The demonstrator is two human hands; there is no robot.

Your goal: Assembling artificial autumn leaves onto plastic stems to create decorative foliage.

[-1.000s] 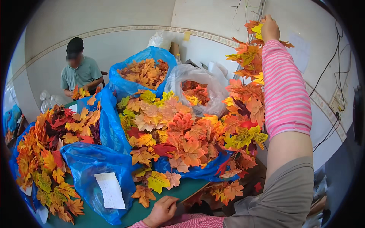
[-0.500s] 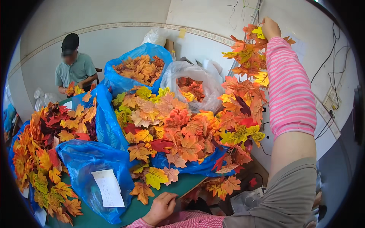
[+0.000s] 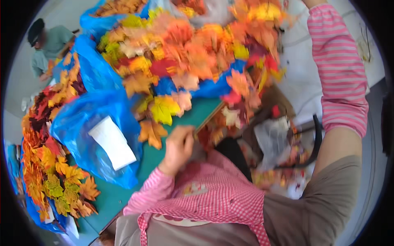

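My left hand (image 3: 178, 148) is closed in a loose fist near the edge of the green table (image 3: 164, 159), with nothing visible in it. An orange artificial maple leaf (image 3: 152, 133) lies just beyond it. My right arm reaches up in a pink striped sleeve. Only a bit of my right hand (image 3: 314, 2) shows at the top edge; its fingers are out of frame. To its left, strung autumn leaves (image 3: 262, 14), orange and yellow, are blurred. They run into a large heap of artificial maple leaves (image 3: 193, 57), part of which hangs over the table's edge.
A blue plastic bag (image 3: 74, 119) with a white paper slip (image 3: 113, 143) lies on the table. More leaves (image 3: 61, 176) are piled left. A co-worker in a green shirt (image 3: 53, 43) sits at the far left. A dark chair frame (image 3: 316, 141) and clear plastic (image 3: 271, 137) are below right.
The view has tilted down, so the leaves sit higher in the picture and my right hand is mostly cut off. My left hand has lifted a little from the table's edge.
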